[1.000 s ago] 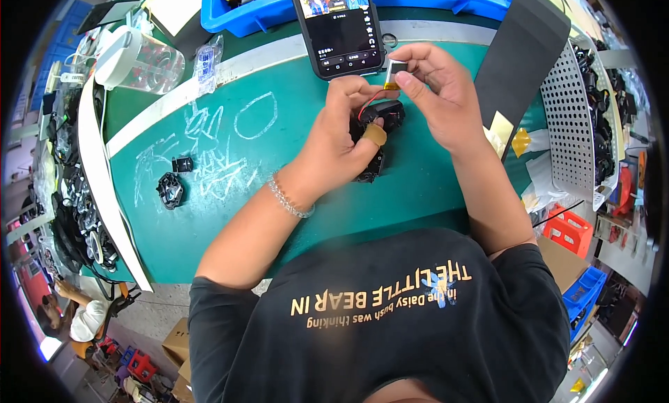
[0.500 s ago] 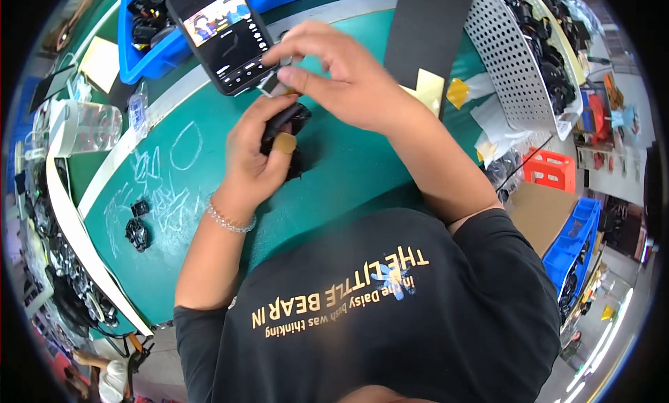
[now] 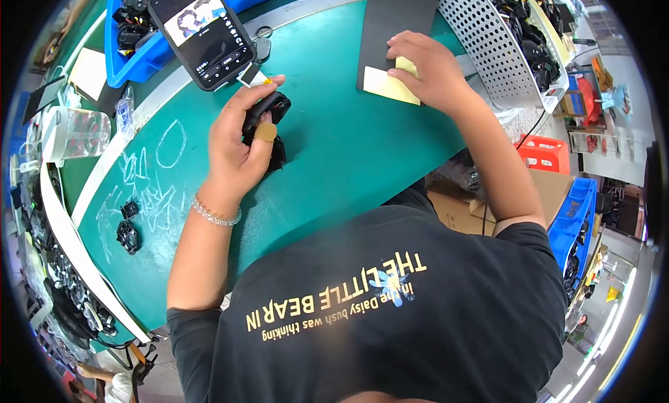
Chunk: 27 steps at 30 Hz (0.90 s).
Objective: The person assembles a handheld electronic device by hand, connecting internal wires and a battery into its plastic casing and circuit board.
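Note:
My left hand (image 3: 240, 134) is closed around a black plastic part (image 3: 273, 110) with glossy, irregular edges, above the green mat. A tan band circles the thumb. Beside its index finger, a small white piece (image 3: 252, 75) with a yellow end lies against the lower edge of a black phone (image 3: 202, 37) with a lit screen. My right hand (image 3: 433, 74) reaches over pale yellow paper (image 3: 387, 86) on a black sheet (image 3: 380, 37). Its thumb and index finger are apart, with yellow showing between them; the other fingers are partly hidden.
Two small black parts (image 3: 128, 237) lie at the left on the green mat (image 3: 320, 148). A blue bin (image 3: 132, 70) of black parts stands behind the phone. At the right are a perforated white basket (image 3: 491, 47) and a red crate (image 3: 543, 154). A clear container (image 3: 87, 130) stands far left.
My right hand has left the small white piece near my left hand and moved right, to the yellow paper. My left hand still holds the black part. The whole view has shifted slightly.

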{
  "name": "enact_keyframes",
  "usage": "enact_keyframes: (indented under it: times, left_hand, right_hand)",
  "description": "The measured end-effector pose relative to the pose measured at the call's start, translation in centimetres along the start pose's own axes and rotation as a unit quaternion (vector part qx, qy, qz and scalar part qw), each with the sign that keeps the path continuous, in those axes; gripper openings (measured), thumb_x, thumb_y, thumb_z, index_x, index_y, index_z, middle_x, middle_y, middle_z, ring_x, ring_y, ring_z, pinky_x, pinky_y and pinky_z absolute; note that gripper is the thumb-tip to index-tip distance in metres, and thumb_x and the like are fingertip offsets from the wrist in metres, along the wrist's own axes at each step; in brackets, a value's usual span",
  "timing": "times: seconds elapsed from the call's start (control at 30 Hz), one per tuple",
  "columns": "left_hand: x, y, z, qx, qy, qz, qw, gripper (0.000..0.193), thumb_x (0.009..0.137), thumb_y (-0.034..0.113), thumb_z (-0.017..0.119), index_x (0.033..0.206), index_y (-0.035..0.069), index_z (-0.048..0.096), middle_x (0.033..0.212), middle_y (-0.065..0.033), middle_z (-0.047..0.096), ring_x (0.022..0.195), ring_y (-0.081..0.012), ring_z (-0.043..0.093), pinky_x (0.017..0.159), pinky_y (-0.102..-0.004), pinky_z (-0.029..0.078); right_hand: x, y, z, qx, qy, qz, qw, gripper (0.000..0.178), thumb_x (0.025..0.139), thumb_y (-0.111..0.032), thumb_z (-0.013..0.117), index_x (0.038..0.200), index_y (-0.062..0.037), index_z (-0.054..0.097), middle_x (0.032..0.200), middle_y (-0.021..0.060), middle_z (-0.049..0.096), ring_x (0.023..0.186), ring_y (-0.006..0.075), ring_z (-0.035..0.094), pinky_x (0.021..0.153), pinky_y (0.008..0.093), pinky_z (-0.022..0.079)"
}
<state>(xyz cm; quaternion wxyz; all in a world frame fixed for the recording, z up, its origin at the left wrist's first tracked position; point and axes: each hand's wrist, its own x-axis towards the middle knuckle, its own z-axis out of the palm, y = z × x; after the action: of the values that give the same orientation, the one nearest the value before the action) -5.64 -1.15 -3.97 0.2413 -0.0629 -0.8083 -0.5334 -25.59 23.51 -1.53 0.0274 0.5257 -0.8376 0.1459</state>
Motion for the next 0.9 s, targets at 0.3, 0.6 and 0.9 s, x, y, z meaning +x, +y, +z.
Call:
enact_keyframes:
  times: [0.3, 0.6, 0.9]
  left_hand:
    - [0.1, 0.1, -0.1, 0.030, -0.002, 0.002, 1.000, 0.032, 0.084, -0.007, 0.049, 0.115, 0.001, 0.051, 0.118, -0.0142, 0.061, 0.102, -0.0171, 0.058, 0.090, -0.0284, 0.044]
    - [0.1, -0.1, 0.1, -0.005, 0.030, -0.003, 1.000, 0.038, 0.076, -0.009, 0.050, 0.112, 0.001, 0.056, 0.107, -0.0138, 0.062, 0.088, -0.0247, 0.062, 0.080, -0.0302, 0.049]
    - [0.1, -0.2, 0.1, 0.003, 0.028, 0.002, 1.000, 0.039, 0.075, -0.008, 0.050, 0.113, 0.001, 0.056, 0.106, -0.0143, 0.061, 0.088, -0.0255, 0.062, 0.080, -0.0303, 0.049]
  right_hand:
    - [-0.3, 1.3, 1.3, -0.167, -0.028, -0.113, 0.979, 0.019, 0.082, -0.014, 0.058, 0.098, -0.0047, 0.060, 0.116, 0.0122, 0.059, 0.100, 0.0296, 0.058, 0.084, 0.0394, 0.047]
    - [0.8, 1.3, 1.0, -0.139, -0.022, -0.107, 0.984, 0.014, 0.076, -0.005, 0.053, 0.090, -0.0046, 0.055, 0.091, 0.0094, 0.059, 0.087, 0.0294, 0.058, 0.074, 0.0388, 0.048]
    - [2.4, 2.6, -0.1, -0.034, -0.038, -0.063, 0.997, 0.005, 0.085, -0.009, 0.050, 0.087, -0.0048, 0.052, 0.078, 0.0138, 0.057, 0.078, 0.0348, 0.057, 0.066, 0.0421, 0.045]
